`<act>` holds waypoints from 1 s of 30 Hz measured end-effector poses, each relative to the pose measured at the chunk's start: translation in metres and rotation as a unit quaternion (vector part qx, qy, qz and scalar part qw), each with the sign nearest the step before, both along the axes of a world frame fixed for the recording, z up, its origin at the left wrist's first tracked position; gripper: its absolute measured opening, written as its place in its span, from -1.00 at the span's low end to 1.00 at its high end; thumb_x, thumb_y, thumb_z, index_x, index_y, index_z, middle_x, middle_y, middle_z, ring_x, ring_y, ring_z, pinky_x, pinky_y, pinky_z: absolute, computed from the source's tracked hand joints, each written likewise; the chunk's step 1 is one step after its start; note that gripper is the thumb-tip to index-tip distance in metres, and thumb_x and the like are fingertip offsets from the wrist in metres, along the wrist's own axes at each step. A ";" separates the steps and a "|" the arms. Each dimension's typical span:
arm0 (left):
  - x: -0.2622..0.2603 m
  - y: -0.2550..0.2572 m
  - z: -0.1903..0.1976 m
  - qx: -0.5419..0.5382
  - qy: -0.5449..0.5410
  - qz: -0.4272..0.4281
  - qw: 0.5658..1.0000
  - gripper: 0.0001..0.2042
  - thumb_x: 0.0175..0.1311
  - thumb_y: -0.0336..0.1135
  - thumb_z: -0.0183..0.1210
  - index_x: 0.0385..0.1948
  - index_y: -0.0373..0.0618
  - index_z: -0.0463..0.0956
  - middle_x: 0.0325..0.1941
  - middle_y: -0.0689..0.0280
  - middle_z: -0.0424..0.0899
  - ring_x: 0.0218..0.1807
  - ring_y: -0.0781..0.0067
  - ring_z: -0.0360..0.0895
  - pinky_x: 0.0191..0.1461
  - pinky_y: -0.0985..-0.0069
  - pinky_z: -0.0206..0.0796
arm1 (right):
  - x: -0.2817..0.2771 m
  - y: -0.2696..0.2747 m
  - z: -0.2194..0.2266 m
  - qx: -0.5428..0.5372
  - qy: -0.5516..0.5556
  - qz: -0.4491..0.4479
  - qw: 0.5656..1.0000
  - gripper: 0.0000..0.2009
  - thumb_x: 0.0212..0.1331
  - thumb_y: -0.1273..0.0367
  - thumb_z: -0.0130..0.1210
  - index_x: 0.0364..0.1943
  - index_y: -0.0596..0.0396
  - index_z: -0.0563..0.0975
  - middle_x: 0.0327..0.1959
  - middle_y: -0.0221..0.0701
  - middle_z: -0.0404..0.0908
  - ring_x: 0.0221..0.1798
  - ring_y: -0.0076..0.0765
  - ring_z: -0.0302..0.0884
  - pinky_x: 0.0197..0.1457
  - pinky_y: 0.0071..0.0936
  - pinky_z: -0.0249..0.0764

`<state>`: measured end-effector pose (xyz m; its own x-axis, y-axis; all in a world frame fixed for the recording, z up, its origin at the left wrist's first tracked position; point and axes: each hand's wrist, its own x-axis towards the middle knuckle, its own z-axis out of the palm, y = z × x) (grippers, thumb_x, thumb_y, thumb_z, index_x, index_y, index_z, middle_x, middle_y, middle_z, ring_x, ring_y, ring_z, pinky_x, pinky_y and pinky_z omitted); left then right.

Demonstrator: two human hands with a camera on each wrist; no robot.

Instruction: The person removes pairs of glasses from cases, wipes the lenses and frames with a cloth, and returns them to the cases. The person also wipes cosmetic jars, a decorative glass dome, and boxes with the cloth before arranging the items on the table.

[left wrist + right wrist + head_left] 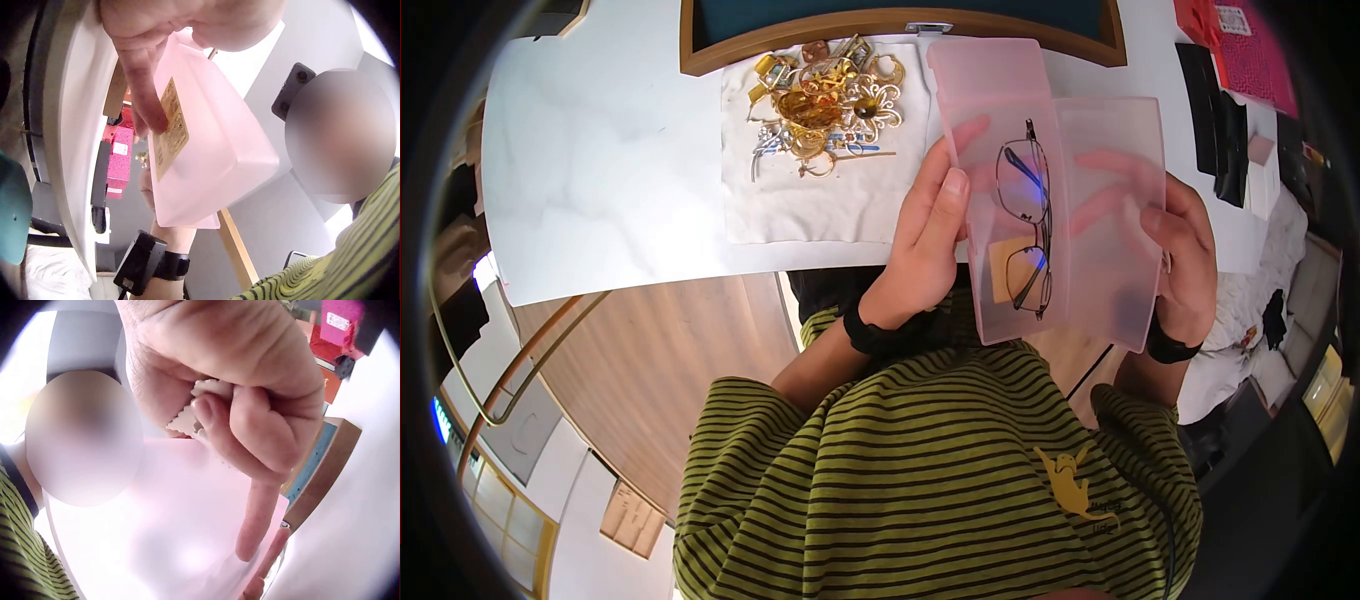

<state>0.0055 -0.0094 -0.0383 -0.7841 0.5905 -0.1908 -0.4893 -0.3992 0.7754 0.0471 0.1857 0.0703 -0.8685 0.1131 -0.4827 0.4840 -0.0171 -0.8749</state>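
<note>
A translucent pink case (1100,140) is held unfolded over the table's front edge, with thin-framed eyeglasses (1040,220) lying in its left half. My left hand (925,240) grips that half's left edge, thumb on top. In the left wrist view, fingers of the left hand (150,75) lie under the case (212,131), touching a tan label (173,131). My right hand (1185,260) holds the right half's outer edge. The right wrist view shows the right hand (244,394) with curled fingers round a small pale scalloped piece (212,389), another finger extended along the case (181,519).
Gold and silver jewellery (820,110) is heaped on a white cloth (820,215) to the left. A wooden-framed tray (900,20) with a dark teal inside stands at the back. Black pouches (1225,140) and a pink box (1260,60) lie to the right.
</note>
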 end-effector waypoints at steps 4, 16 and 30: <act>0.001 0.002 0.001 0.015 -0.026 0.018 0.999 -0.51 0.47 -0.09 -0.30 0.32 -0.17 0.06 0.01 0.31 0.53 -0.35 0.78 0.38 -0.43 0.81 0.11 | 0.001 -0.001 -0.005 -0.058 0.012 -0.022 0.998 -0.45 0.00 0.28 -0.15 0.05 0.44 0.39 -0.29 -0.14 0.62 -0.21 -0.33 0.56 -0.07 -0.56 0.43; -0.003 0.000 -0.002 0.053 -0.023 0.000 0.998 -0.49 0.45 -0.01 -0.31 0.26 -0.20 0.13 -0.01 0.23 0.59 -0.43 0.83 0.37 -0.47 0.82 0.06 | 0.005 -0.005 -0.004 -0.082 0.034 -0.033 0.996 -0.38 -0.13 0.26 -0.15 0.03 0.53 0.40 -0.51 -0.26 0.58 -0.47 -0.50 0.47 -0.38 -0.74 0.31; -0.008 0.001 0.007 0.135 -0.032 -0.026 0.990 -0.51 0.47 -0.04 -0.36 0.27 -0.18 0.03 0.03 -0.02 0.51 0.04 0.27 0.53 -0.03 0.44 0.46 | -0.002 -0.015 -0.002 -0.031 0.045 -0.055 0.997 -0.33 0.04 0.12 -0.10 0.02 0.60 0.37 -0.85 -0.57 0.28 -0.75 -0.75 0.16 -0.63 -0.80 -0.01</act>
